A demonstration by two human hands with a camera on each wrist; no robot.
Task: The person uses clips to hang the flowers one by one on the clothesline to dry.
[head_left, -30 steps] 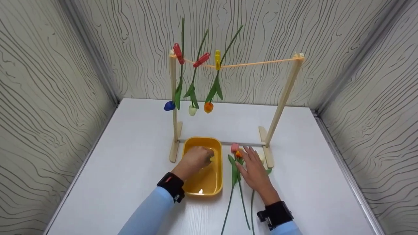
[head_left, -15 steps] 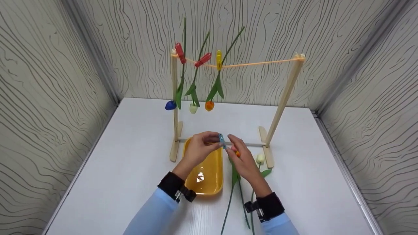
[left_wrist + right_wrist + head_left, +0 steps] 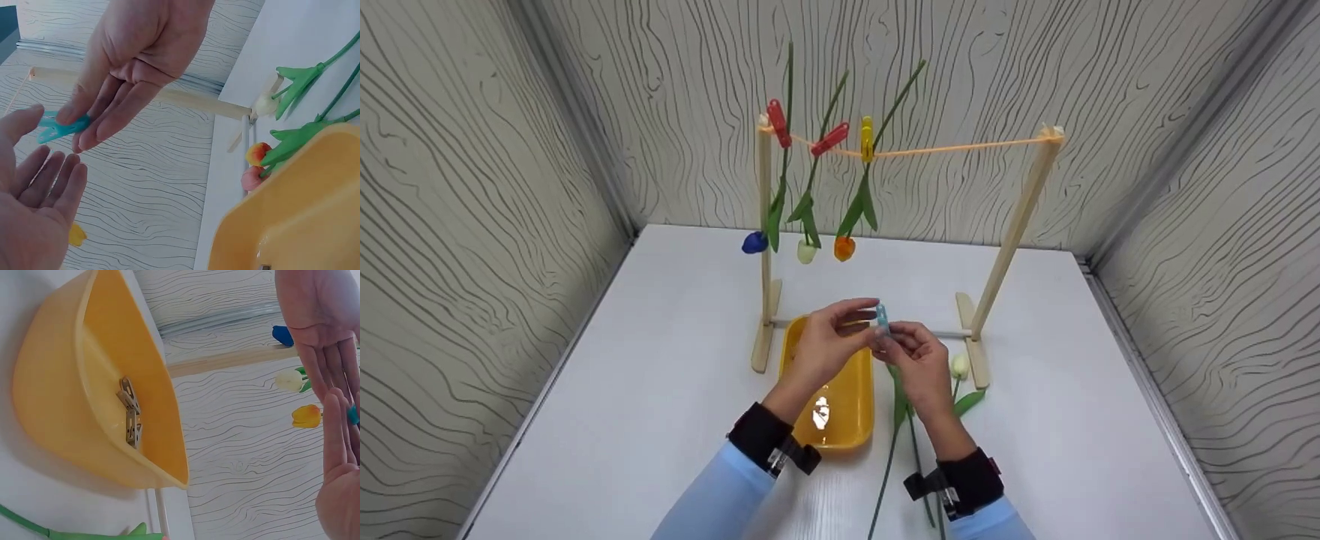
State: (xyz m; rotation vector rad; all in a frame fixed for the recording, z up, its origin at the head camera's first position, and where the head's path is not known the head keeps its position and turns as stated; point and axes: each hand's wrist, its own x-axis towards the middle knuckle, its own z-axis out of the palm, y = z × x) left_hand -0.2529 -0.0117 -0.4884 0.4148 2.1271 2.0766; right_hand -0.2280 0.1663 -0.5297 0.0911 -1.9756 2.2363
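A light-blue clothespin is held up between both hands over the right rim of the yellow basin. My left hand has thumb and index fingertip at its ends. My right hand pinches its middle between thumb and fingers, as the clothespin shows in the left wrist view. In the right wrist view, fingers cover most of it. Below the right hand lie artificial tulips on the table: a white tulip, a red-yellow tulip and a pink tulip; the last two heads are hidden in the head view.
Behind stands a wooden frame with an orange string. Blue, white and orange tulips hang head down from it by two red clothespins and a yellow clothespin. Grey-brown clothespins lie in the basin.
My left hand has come up out of the basin with the light-blue clothespin. My right hand has left the tulips on the table and now pinches the clothespin too.
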